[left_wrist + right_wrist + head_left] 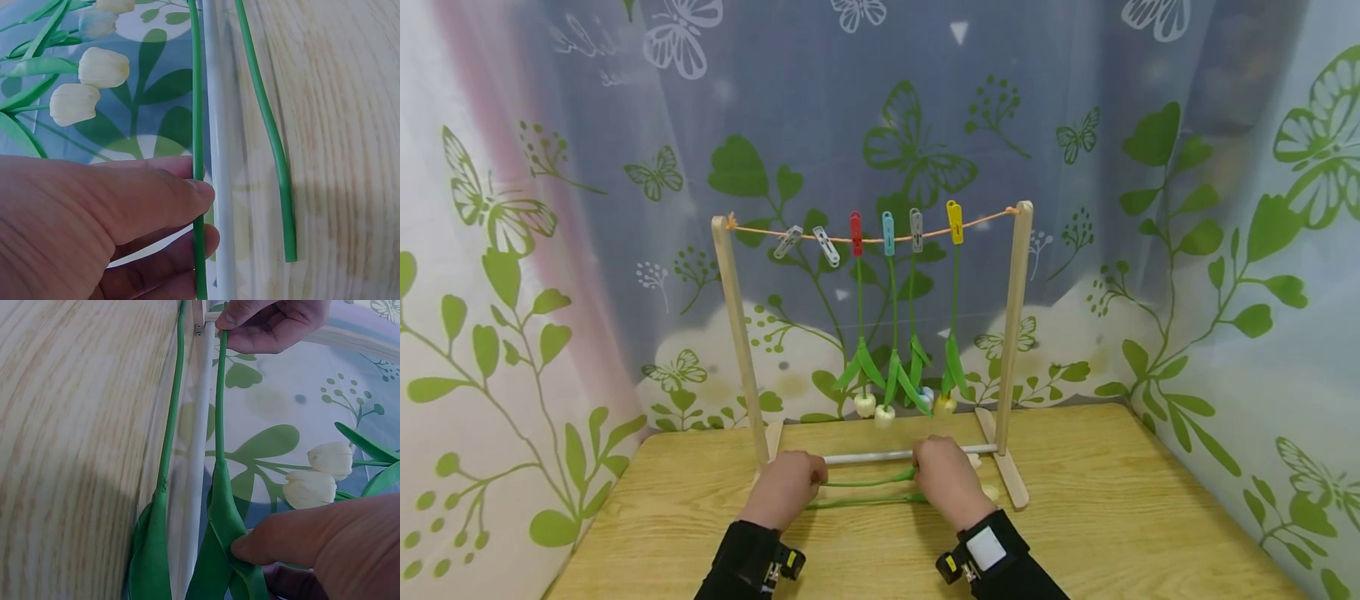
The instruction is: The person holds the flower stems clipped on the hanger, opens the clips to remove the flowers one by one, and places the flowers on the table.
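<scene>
Both hands hold one artificial tulip (871, 483) level, low in front of the rack. My left hand (786, 487) pinches its thin green stem (198, 112) between thumb and fingers near the cut end. Toward the flower end, my right hand (953, 482) grips the green leaves (226, 506), thumb laid over them; a pale bloom (973, 461) shows past that hand. A second tulip (865, 502) lies on the table nearer me, its leaves partly behind the right hand in the head view and its pale yellow bloom (991, 492) just right of it.
A wooden rack (1017, 333) with a white crossbar (880, 457) stands behind the hands. Along its orange string (756, 229), red (856, 233), blue (889, 233), grey (916, 230) and yellow (955, 222) clothespins hold tulips upside down. Two clothespins (826, 247) at left hold nothing.
</scene>
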Tool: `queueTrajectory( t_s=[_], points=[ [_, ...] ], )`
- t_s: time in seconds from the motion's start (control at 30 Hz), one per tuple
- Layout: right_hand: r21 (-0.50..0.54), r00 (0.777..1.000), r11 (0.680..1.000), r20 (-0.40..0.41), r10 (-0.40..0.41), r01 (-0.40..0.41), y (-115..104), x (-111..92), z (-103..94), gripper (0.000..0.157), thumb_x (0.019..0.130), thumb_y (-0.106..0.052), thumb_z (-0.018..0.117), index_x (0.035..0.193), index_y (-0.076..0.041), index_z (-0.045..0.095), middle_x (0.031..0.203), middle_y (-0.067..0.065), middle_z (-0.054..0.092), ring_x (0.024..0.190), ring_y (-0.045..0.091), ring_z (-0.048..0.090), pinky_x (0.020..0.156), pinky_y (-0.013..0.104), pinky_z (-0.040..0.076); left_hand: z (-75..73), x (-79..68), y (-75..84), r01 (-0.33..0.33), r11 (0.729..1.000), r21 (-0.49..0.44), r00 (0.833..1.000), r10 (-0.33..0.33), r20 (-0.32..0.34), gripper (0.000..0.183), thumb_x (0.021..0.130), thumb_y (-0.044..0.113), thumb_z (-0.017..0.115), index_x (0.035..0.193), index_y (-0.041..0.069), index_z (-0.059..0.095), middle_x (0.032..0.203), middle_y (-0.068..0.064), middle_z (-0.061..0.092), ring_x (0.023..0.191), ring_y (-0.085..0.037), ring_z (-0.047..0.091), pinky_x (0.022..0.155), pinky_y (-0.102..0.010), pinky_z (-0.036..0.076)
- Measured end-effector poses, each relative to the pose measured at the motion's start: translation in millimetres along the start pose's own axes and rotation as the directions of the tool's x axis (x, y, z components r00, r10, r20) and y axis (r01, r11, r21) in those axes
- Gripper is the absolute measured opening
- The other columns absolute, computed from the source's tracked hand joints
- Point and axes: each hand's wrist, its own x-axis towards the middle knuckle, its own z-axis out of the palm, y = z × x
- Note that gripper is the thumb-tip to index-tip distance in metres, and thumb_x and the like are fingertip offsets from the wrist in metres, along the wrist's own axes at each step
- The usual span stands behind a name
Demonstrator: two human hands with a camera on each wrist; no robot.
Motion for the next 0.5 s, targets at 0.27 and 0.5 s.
queueTrajectory(
  t_s=[0.27,0.5],
  points=[
    [0.011,0.999,1.000,0.027,0.019,-0.019,-0.7,-0.7,-0.3,0.022,0.076,0.012,0.076,0.070,-0.009,0.075,0.069,0.002,0.069,0.065,0.018,0.066,0.053,0.030,0.053,5.3,-0.2,-0.9,-0.016,1.000,0.016,1.000,0.015,0.013,0.016,0.087,-0.003,0.079,0.084,0.013,0.077,0.077,0.001,0.071,0.070,-0.018,0.069,0.058,-0.031,0.058],
    [0.027,0.999,0.999,0.043,0.016,-0.017,-0.6,-0.8,2.0,0.029,0.074,0.014,0.074,0.061,-0.011,0.068,0.062,-0.003,0.061,0.057,0.009,0.049,0.048,0.024,0.039,6.9,-0.8,0.3,-0.011,1.000,0.009,0.999,0.011,0.031,0.020,0.088,-0.007,0.074,0.084,0.012,0.077,0.079,-0.001,0.072,0.073,-0.019,0.070,0.061,-0.033,0.060]
  ],
)
